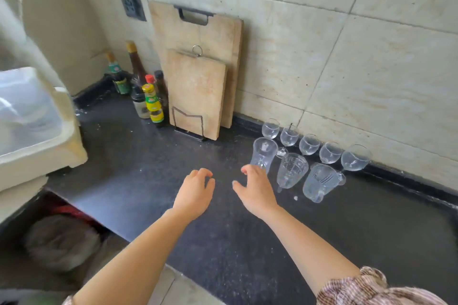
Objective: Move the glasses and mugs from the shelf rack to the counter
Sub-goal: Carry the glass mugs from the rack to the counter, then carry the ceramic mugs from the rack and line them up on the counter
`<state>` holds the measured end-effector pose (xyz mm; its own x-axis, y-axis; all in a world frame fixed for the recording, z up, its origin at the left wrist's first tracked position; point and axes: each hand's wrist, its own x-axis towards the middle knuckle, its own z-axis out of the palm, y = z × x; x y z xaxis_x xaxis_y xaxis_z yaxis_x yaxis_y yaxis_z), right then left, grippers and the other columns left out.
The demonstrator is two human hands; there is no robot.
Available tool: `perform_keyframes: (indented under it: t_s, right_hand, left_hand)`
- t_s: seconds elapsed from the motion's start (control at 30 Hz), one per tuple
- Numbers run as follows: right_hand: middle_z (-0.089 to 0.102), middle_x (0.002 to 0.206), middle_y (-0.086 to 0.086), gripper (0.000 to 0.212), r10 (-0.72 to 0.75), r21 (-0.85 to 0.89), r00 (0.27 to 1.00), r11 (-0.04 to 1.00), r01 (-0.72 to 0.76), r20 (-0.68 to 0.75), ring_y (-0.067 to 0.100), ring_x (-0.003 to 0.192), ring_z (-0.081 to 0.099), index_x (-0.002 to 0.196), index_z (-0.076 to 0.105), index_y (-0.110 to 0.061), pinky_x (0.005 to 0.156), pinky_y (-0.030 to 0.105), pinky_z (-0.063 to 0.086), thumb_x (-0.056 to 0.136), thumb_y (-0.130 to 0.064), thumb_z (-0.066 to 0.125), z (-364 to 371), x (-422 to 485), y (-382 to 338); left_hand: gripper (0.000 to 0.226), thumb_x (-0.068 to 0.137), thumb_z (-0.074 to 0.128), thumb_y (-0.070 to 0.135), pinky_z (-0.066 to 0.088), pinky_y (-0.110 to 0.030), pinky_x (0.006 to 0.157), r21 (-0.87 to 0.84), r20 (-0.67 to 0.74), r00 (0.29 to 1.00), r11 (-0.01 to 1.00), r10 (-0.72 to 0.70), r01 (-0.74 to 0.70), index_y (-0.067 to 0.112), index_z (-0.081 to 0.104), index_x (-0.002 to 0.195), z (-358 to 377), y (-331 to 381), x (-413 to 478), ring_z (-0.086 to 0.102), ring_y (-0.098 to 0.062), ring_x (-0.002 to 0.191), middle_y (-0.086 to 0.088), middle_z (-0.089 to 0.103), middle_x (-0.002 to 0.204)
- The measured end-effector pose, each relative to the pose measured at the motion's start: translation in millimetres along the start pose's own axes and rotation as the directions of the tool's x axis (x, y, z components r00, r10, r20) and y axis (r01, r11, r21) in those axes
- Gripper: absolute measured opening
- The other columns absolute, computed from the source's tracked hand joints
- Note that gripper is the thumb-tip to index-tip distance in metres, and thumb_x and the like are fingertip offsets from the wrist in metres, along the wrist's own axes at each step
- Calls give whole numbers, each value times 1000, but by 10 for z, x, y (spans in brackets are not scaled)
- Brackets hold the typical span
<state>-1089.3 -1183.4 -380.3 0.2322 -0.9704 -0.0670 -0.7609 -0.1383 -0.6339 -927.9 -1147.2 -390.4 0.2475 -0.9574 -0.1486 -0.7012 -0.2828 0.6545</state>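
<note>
Partly behind right hand, tall glass.

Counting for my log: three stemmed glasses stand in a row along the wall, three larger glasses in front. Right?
Not quite. The head view shows five stemmed glasses in the row along the wall, not three; the three larger glasses do stand in front.

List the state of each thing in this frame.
Stemmed glasses, five upright in a row by the wall.
Glass mugs, three upright on the counter.
Left hand, open, empty.
Right hand, open, beside the leftmost mug.
Cutting boards, upright against the wall.
Bottles, upright, capped.
</note>
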Motion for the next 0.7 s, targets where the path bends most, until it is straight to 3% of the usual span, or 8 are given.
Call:
perform_keyframes:
  t_s: [0.13, 0.33, 0.5, 0.7]
  right_hand:
    - [49, 132, 5, 46, -182, -125, 974, 972, 198, 133, 23, 126, 37, 131, 45, -12, 100, 35, 37, 91, -33, 53, 374, -145, -807]
    - [47, 131, 8, 43, -356, -300, 869, 835, 461, 344, 27, 122, 40, 127, 46, -12, 93, 41, 40, 92, -37, 48, 1140, -729, -2194]
    - [47, 130, 9, 46, -520, -289, 735, 693, 661, 435, 29, 122, 39, 127, 46, -13, 95, 45, 38, 89, -39, 47, 1906, -1526, -3433]
    - [47, 131, 12, 49, -699, -192, 517, 493, 849, 494, 31, 124, 40, 126, 47, -12, 97, 45, 38, 87, -41, 51, 2743, -2525, -4887]
  left_hand:
    - [33, 95, 43, 30, 45, -37, 91, 39, -146, 988, 997, -53, 60, 17, 52, 124, -676, -579, -411, 47, -23, 118, -5, 54, 125]
    - [34, 94, 47, 30, 43, -37, 95, 75, -354, 917, 971, -185, 225, 15, 53, 123, -1817, -1716, -1481, 51, -29, 114, -10, 58, 121]
    - [36, 94, 43, 35, 45, -39, 89, 29, -490, 798, 908, -351, 417, 15, 52, 122, -2763, -2636, -2591, 50, -27, 115, -9, 56, 123]
    - [40, 95, 42, 33, 40, -43, 99, -26, -633, 604, 792, -485, 609, 13, 47, 129, -3748, -3460, -4064, 45, -31, 121, -12, 51, 131]
